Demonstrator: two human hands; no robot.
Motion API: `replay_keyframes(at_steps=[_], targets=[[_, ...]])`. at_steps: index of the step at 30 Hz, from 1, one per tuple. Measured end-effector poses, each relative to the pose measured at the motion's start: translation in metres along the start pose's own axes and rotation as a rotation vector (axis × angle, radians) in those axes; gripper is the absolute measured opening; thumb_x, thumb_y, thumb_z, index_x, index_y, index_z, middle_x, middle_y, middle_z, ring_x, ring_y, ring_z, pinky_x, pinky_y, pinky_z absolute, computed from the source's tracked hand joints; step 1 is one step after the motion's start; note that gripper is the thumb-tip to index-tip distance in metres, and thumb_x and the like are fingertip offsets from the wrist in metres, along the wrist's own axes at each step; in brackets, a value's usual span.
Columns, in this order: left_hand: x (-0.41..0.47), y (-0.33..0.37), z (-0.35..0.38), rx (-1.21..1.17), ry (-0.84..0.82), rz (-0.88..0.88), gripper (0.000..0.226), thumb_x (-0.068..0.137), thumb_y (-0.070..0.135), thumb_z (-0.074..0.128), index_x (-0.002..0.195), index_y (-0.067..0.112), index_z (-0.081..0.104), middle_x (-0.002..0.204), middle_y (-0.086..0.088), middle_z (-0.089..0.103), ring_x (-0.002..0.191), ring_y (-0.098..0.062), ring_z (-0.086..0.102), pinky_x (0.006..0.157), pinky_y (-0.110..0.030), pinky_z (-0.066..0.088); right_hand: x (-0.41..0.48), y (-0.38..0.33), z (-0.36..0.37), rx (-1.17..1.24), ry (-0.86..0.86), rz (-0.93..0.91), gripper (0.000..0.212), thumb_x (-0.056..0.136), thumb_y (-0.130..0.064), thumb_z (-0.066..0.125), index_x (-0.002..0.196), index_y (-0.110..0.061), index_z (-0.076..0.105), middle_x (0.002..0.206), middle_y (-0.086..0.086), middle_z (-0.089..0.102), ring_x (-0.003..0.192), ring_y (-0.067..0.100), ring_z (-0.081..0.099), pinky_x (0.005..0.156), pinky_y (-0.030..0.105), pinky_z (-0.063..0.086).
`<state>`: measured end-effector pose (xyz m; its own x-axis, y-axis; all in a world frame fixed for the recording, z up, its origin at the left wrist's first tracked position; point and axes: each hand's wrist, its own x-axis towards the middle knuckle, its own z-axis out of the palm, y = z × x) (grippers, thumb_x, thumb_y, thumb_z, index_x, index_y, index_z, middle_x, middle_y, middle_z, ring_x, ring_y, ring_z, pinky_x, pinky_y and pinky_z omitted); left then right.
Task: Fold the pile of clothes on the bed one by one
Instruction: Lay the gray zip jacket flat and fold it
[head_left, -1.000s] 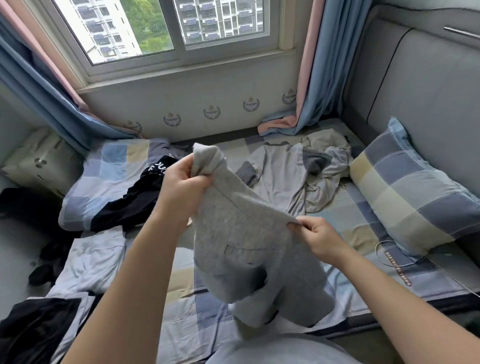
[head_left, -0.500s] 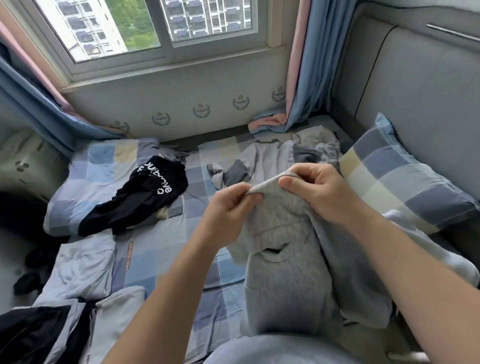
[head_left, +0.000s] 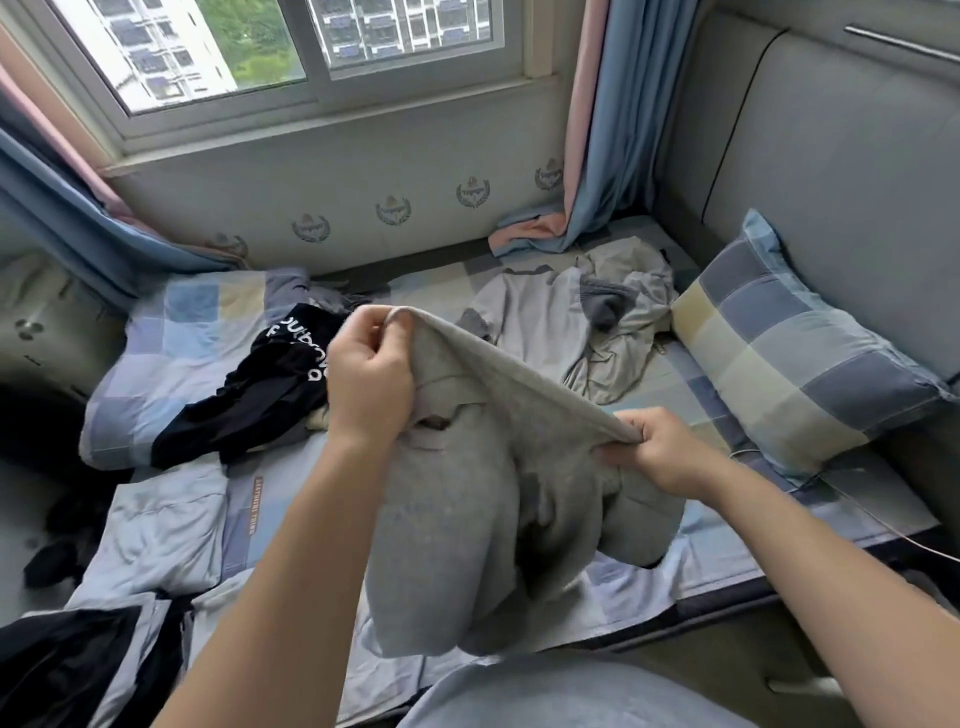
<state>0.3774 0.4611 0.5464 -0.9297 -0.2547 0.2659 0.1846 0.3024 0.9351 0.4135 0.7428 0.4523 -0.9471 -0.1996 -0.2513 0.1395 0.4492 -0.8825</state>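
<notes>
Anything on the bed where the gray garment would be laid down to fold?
Nothing visible. The gray garment hangs over bare sheet; the black garment lies to its left, the unfolded pile beyond it. The patch directly beneath is hidden.

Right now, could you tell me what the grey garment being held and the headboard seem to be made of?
The grey garment: probably cotton-blend knit, matte and heathered, draping softly. The headboard: likely faux leather or smooth upholstery; padded panels with a faint sheen.

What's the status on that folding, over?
Left hand and right hand both grip the grey garment, edge stretched between them. Held above the bed, not yet folded. Nothing blocking.
</notes>
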Motion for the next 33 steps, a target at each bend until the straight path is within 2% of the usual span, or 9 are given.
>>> replay_keyframes(at_steps=[3,8,11,14,17,20,25,28,33], targets=[[0.004,-0.007,-0.011,0.157,-0.044,-0.048,0.021,0.096,0.022,0.067,0.116,0.023,0.061,0.113,0.008,0.062,0.108,-0.006,0.055,0.095,-0.021,0.042,-0.005,-0.037,-0.007,0.174,-0.05,-0.096,0.006,0.088,-0.003,0.074,0.083,-0.001,0.069,0.072,0.001,0.059,0.071,0.011,0.052,0.065,0.027,0.041],[-0.031,-0.015,0.008,0.251,-0.78,-0.041,0.051,0.073,0.059,0.074,0.118,0.039,0.065,0.112,0.016,0.067,0.107,-0.006,0.062,0.097,-0.034,0.051,-0.008,-0.091,0.0,0.207,-0.111,-0.253,0.013,0.09,-0.003,0.07,0.102,-0.006,0.075,0.097,0.018,0.073,0.088,0.017,0.066,0.081,0.031,0.053],[-0.045,-0.027,0.025,0.122,-0.643,0.032,0.035,0.08,0.045,0.066,0.102,0.018,0.068,0.092,-0.005,0.069,0.085,-0.021,0.062,0.08,-0.046,0.052,-0.008,-0.105,0.004,0.296,-0.042,-0.286,0.016,0.09,0.001,0.067,0.105,-0.002,0.072,0.094,0.008,0.074,0.088,0.013,0.067,0.08,0.025,0.055],[-0.04,-0.02,0.025,-0.019,-0.514,0.035,0.036,0.086,0.037,0.066,0.086,0.001,0.063,0.073,-0.008,0.055,0.071,-0.014,0.048,0.065,-0.036,0.04,-0.01,-0.098,-0.003,0.355,-0.037,-0.205,0.031,0.087,-0.004,0.073,0.116,-0.011,0.064,0.102,0.005,0.075,0.093,0.015,0.069,0.083,0.027,0.056],[-0.029,-0.008,0.021,-0.103,-0.378,-0.051,0.04,0.091,0.029,0.065,0.09,-0.01,0.062,0.076,-0.016,0.054,0.074,-0.019,0.047,0.069,-0.036,0.038,-0.021,-0.079,-0.005,0.027,-0.258,-0.024,0.044,0.083,-0.029,0.081,0.122,-0.031,0.063,0.114,-0.014,0.073,0.105,0.001,0.067,0.089,0.021,0.052],[-0.017,0.001,0.015,-0.107,-0.305,-0.086,0.027,0.097,0.019,0.064,0.086,-0.006,0.065,0.076,-0.009,0.056,0.074,-0.017,0.049,0.069,-0.033,0.04,-0.034,-0.062,0.004,0.004,-0.246,0.045,0.016,0.091,-0.03,0.072,0.106,-0.024,0.072,0.101,-0.015,0.076,0.094,-0.002,0.069,0.079,0.013,0.049],[-0.006,-0.009,0.025,0.041,-0.209,-0.141,0.008,0.099,0.016,0.059,0.099,0.013,0.066,0.093,-0.001,0.066,0.087,-0.014,0.06,0.079,-0.032,0.047,-0.027,-0.062,0.0,0.154,-0.078,-0.006,0.023,0.1,-0.024,0.061,0.101,-0.005,0.074,0.099,0.008,0.077,0.092,0.019,0.073,0.082,0.029,0.057],[-0.015,-0.007,0.031,0.14,-0.312,-0.175,0.035,0.095,0.038,0.067,0.125,0.023,0.057,0.128,0.006,0.058,0.117,-0.012,0.055,0.097,-0.028,0.045,-0.013,-0.062,-0.005,0.247,0.142,0.001,0.03,0.099,-0.024,0.062,0.099,0.006,0.07,0.096,0.022,0.074,0.083,0.025,0.067,0.081,0.04,0.052],[-0.051,-0.007,0.037,0.134,-0.858,-0.264,0.057,0.073,0.069,0.073,0.114,0.031,0.063,0.107,0.011,0.069,0.095,0.0,0.065,0.079,-0.018,0.048,-0.003,-0.064,0.004,0.533,0.249,0.107,0.028,0.101,-0.02,0.058,0.105,0.005,0.069,0.097,0.022,0.073,0.083,0.028,0.069,0.078,0.041,0.058]])
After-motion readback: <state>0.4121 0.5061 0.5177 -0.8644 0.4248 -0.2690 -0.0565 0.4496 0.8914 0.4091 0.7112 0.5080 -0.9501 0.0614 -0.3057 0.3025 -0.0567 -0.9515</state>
